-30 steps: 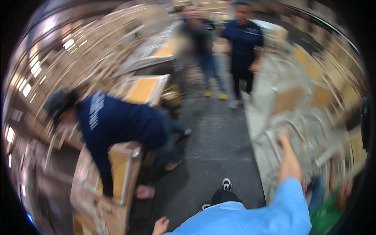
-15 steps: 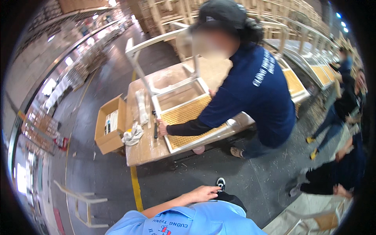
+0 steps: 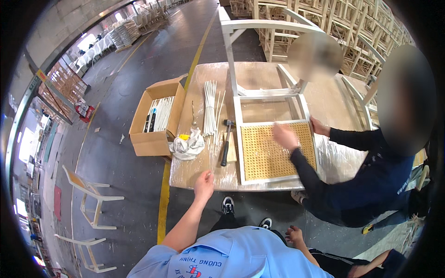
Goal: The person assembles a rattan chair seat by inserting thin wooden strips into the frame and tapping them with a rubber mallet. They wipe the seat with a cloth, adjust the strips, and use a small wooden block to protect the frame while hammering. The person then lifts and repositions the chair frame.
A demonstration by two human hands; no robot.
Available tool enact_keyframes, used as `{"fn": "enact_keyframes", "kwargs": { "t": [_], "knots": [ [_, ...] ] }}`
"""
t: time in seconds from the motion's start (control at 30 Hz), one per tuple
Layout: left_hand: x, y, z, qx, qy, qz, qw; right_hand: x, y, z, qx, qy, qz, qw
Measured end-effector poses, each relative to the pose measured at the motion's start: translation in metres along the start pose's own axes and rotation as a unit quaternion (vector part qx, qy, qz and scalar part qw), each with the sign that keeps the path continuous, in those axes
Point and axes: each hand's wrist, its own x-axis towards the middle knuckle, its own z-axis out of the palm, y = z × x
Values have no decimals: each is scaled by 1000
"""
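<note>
My left hand [image 3: 204, 183] reaches forward to the near edge of a plastic-wrapped work table [image 3: 194, 169], fingers apart and empty. A black-handled hammer [image 3: 225, 144] and a crumpled white cloth [image 3: 187, 145] lie just beyond it. My right hand [image 3: 295, 235] hangs low by my side, fingers loose, holding nothing. On the table lies a white wooden chair frame [image 3: 259, 60] with a woven cane seat panel [image 3: 271, 155]. A co-worker in a dark blue top [image 3: 366, 185] presses both hands on that panel.
A bundle of thin white rods [image 3: 211, 109] lies on the table's left part. An open cardboard box [image 3: 155, 121] of tools stands at its left end. A yellow floor line [image 3: 163, 204] passes beside it. White chair frames [image 3: 90, 199] stand on the floor at left; stacked frames [image 3: 352, 28] fill the back.
The view has swung toward the table, which is now closer and centred. My left hand has stretched out to its near edge. The co-worker stays bent over the cane seat.
</note>
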Motion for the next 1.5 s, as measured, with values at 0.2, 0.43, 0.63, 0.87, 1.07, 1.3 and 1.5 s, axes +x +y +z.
{"fn": "enact_keyframes", "kwargs": {
  "t": [0.2, 0.43, 0.63, 0.87, 1.07, 1.3, 1.5],
  "knots": [
    [101, 85, 98, 172, -103, 16, 979, 31, -21, 25, -146, 190, -183, 954],
    [157, 93, 110, 303, -144, 20, 942, -12, -66, 112, 89, 120, -28, 988],
    [138, 81, 107, 364, -174, 86, 911, -27, -33, 86, 57, 185, 58, 979],
    [139, 41, 75, 388, -86, 138, 907, -24, -59, 66, 127, 170, 32, 977],
    [126, 53, 58, 354, -62, 239, 902, -36, -111, -13, 129, 207, -35, 969],
    [85, 80, 67, 70, -144, 4, 987, -9, -288, -86, 128, 138, -279, 942],
    [55, 79, 122, -87, -79, -110, 987, 58, -445, -66, 51, 50, -424, 903]
  ]
}}
